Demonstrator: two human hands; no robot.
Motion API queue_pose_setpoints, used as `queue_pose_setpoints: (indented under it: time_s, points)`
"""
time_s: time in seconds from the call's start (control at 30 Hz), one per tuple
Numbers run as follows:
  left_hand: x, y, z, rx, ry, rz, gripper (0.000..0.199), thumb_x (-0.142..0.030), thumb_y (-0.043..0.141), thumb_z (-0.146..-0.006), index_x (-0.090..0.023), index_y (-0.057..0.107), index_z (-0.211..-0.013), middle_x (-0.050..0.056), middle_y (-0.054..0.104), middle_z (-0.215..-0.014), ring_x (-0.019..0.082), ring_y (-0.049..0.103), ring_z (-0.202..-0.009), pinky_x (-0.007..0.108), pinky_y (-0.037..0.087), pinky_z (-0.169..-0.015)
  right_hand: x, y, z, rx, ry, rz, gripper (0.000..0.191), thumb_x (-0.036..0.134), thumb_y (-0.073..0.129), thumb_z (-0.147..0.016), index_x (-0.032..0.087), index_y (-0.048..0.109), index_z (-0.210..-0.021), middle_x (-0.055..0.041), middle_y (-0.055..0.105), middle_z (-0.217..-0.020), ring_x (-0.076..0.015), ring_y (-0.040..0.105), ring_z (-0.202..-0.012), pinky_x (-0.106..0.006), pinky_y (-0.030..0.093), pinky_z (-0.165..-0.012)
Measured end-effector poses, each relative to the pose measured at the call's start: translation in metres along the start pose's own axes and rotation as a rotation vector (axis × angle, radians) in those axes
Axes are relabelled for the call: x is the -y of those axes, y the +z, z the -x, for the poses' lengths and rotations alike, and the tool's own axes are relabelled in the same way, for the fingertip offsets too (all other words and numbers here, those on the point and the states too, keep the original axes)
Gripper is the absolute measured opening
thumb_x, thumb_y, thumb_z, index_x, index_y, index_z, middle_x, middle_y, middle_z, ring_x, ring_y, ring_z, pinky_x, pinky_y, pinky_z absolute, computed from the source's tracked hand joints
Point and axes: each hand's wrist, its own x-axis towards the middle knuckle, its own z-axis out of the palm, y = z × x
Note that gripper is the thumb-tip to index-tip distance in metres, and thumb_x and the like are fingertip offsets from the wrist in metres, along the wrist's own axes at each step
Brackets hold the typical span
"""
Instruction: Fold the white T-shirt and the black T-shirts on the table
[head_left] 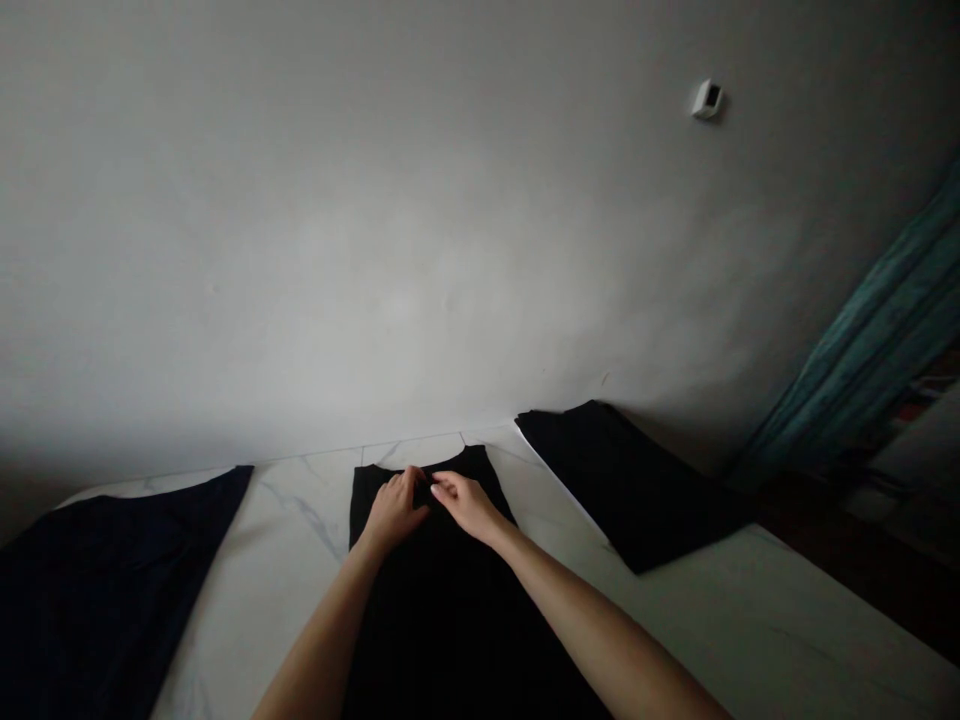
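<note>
A black garment (pixel 450 620) lies spread lengthwise on the white marbled table (pixel 262 570), its upper edge near the wall. My left hand (pixel 395 508) is at the middle of that upper edge, fingers bent and closed on the black cloth. Close beside it, on the right, my right hand (pixel 465 503) pinches the same edge with thumb and fingertips. A small gap separates the two hands. Dark cloth and dim light hide the detail between the fingertips.
A dark navy garment (pixel 112 590) lies on the table at the left. Another black garment (pixel 637 490), folded, lies at the right near the wall. Behind is a grey wall (pixel 420 250) with a small white device (pixel 707 100). A teal curtain (pixel 885 310) hangs at the far right.
</note>
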Motion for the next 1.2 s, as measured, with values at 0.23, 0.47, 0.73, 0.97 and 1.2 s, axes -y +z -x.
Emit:
queue_pose_setpoints:
  time_s: [0.23, 0.47, 0.73, 0.97, 1.2]
  points:
    - [0.005, -0.003, -0.003, -0.044, 0.065, 0.132, 0.038, 0.000, 0.054, -0.070, -0.025, 0.064, -0.098, 0.002, 0.069, -0.106, 0.019, 0.063, -0.103, 0.032, 0.047, -0.094, 0.010, -0.017, 0.075, 0.000, -0.149, 0.487, 0.036, 0.013, 0.071, -0.069, 0.019, 0.057, -0.102, -0.0059, 0.059, -0.101, -0.0221, 0.059, -0.094, -0.035, 0.053, -0.083]
    - [0.009, -0.006, -0.002, -0.087, 0.046, 0.114, 0.038, 0.003, 0.046, -0.070, -0.023, 0.071, -0.085, 0.001, 0.069, -0.094, 0.016, 0.065, -0.092, 0.029, 0.049, -0.088, 0.007, -0.018, 0.085, 0.065, -0.165, 0.604, 0.023, 0.003, 0.056, -0.076, 0.019, 0.063, -0.092, -0.0039, 0.063, -0.092, -0.0196, 0.059, -0.089, -0.032, 0.050, -0.082]
    - [0.000, -0.014, 0.001, -0.110, 0.087, -0.080, 0.027, -0.012, 0.050, -0.079, -0.025, 0.074, -0.084, 0.006, 0.068, -0.114, 0.027, 0.060, -0.108, 0.045, 0.046, -0.093, 0.004, -0.043, 0.056, 0.121, -0.127, 0.289, 0.027, 0.026, 0.045, -0.098, 0.020, 0.071, -0.094, -0.0044, 0.069, -0.096, -0.0164, 0.065, -0.090, -0.028, 0.052, -0.083]
    - [0.015, 0.007, -0.004, 0.140, 0.283, -0.148, 0.053, -0.046, 0.044, -0.095, -0.028, 0.043, -0.144, 0.007, 0.040, -0.154, 0.026, 0.034, -0.144, 0.050, 0.029, -0.117, -0.033, -0.038, -0.004, 0.106, -0.003, 0.615, 0.063, 0.045, 0.051, -0.096, 0.012, 0.040, -0.148, -0.0191, 0.024, -0.158, -0.0333, 0.024, -0.146, -0.050, 0.021, -0.118]
    - [0.025, 0.015, -0.004, 0.217, 0.288, -0.224, 0.055, -0.042, 0.036, -0.098, -0.031, 0.027, -0.151, 0.004, 0.029, -0.159, 0.023, 0.024, -0.147, 0.051, 0.023, -0.119, -0.047, -0.031, -0.009, 0.178, 0.100, 0.586, 0.068, 0.059, 0.039, -0.097, 0.019, 0.033, -0.152, -0.0165, 0.013, -0.161, -0.0306, 0.016, -0.148, -0.050, 0.014, -0.119]
